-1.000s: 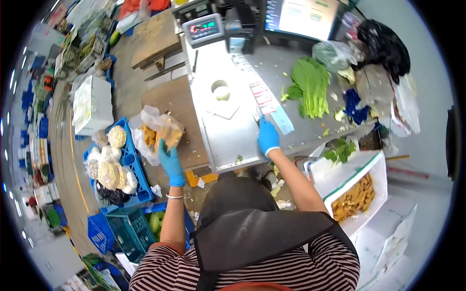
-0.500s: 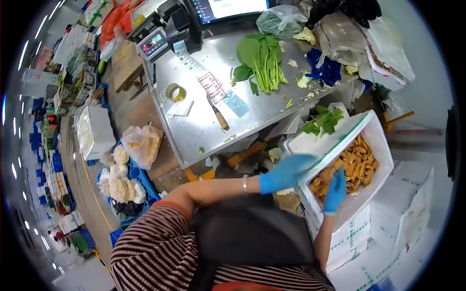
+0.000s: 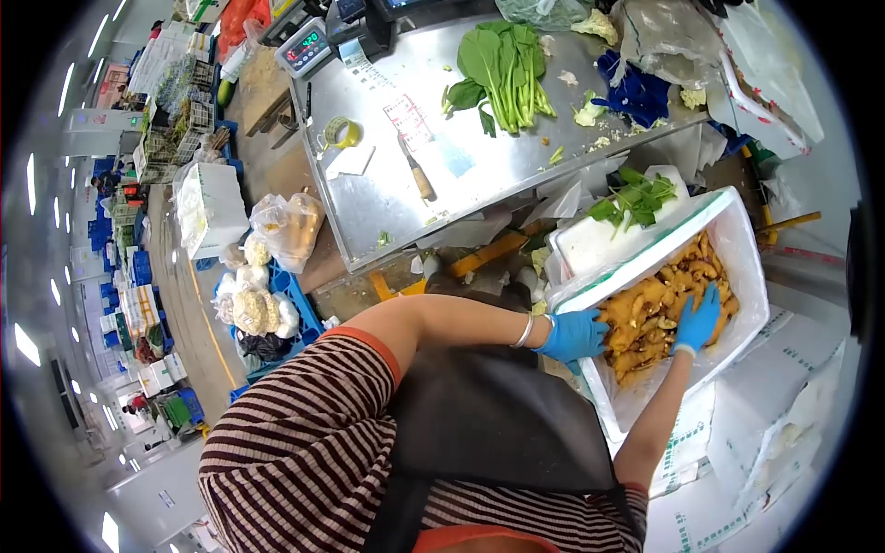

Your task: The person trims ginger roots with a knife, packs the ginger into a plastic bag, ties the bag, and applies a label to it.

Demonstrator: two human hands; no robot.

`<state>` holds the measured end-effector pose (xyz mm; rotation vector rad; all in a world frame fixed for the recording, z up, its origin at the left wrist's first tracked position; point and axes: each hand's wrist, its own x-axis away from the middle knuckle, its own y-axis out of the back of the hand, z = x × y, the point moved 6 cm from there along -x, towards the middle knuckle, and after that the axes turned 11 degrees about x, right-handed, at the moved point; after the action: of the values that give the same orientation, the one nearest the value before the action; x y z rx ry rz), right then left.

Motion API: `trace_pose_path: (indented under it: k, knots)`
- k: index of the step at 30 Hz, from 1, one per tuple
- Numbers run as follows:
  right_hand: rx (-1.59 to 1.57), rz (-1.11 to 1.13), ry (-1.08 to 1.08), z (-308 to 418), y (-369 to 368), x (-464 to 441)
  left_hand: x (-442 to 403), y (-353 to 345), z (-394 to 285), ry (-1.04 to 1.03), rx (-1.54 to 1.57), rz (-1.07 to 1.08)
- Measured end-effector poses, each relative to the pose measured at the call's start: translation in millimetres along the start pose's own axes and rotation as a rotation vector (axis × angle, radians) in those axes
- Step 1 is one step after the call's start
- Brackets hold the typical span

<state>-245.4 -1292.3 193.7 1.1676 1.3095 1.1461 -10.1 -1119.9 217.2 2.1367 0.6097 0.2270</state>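
Note:
A white foam box [image 3: 751,263] full of ginger roots [image 3: 641,318] stands at the right, tilted in view. My right hand [image 3: 698,321], in a blue glove, lies on the ginger with fingers spread and nothing visibly gripped. At the box's near left rim is my left hand [image 3: 572,335], also blue-gloved. Its fingers reach over the rim towards the ginger and look apart; its palm side is hidden. A foam lid [image 3: 608,244] sits beside the box, with loose green leaves [image 3: 636,201] on it.
A metal table [image 3: 369,207] bears leafy greens [image 3: 502,78], a knife [image 3: 419,175], a tape roll [image 3: 343,133] and printed labels [image 3: 406,120]. A scale [image 3: 304,46] stands at its far left corner. Bagged vegetables [image 3: 253,304] fill a blue crate [image 3: 295,304] at left.
My right hand has moved further over the ginger and spread its fingers. My left hand has come from beside the box to its rim. The view has shifted, with the table now higher.

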Motion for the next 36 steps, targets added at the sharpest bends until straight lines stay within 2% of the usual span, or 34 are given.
trace_pose_path:
  k: [3, 6, 7, 11, 15, 18, 23, 26, 28, 30, 31, 32, 33, 34, 35, 36]
  knots:
    - [-0.012, 0.131, -0.050, -17, -78, -38, -1, 6, -3, 0.014, 0.013, -0.028]
    - [0.197, 0.391, -0.131, 11, -68, -46, 1, 8, 0, 0.007, 0.011, -0.053]
    - [0.291, 0.409, -0.088, 17, -68, -49, 1, 7, 0, 0.001, 0.008, -0.063]
    - [0.119, 0.635, -0.054, 6, -81, -63, -1, 6, 1, 0.043, 0.036, -0.022]
    - [0.057, 0.536, -0.255, -1, -81, -70, 0, 15, -1, 0.024, 0.041, -0.067]
    - [0.079, 0.550, -0.380, -15, -111, -79, 0, 16, 1, 0.042, 0.046, -0.047]
    - [-0.077, 0.553, -0.319, -41, -152, -88, -4, 17, 1, 0.059, 0.101, -0.002]
    - [-0.196, 0.588, -0.521, -52, -164, -92, -4, 16, 1, 0.059, 0.097, -0.015]
    - [-0.261, 0.521, -0.451, -52, -178, -95, -5, 17, 1, 0.051, 0.103, -0.024]
    - [-0.299, 0.430, -0.398, -63, -199, -107, -5, 28, 3, 0.123, 0.196, 0.084]
    - [-0.244, 0.433, -0.286, -74, -215, -112, -7, 32, 0, 0.127, 0.248, 0.138]
    - [-0.119, 0.317, -0.018, -92, -236, -109, -8, 26, 1, 0.142, 0.289, 0.103]
    - [-0.650, 0.394, -0.241, -88, -201, -86, -13, 25, 0, 0.170, 0.312, 0.155]
    - [-1.163, 0.376, -0.515, -79, -155, -62, -15, 32, -1, 0.170, 0.394, 0.115]
    - [-1.213, 0.321, -0.502, -67, -118, -40, -20, 34, 5, 0.235, 0.509, 0.078]
    - [-1.378, 0.336, -0.448, -57, -89, -18, -24, 48, 5, 0.112, 0.585, -0.047]
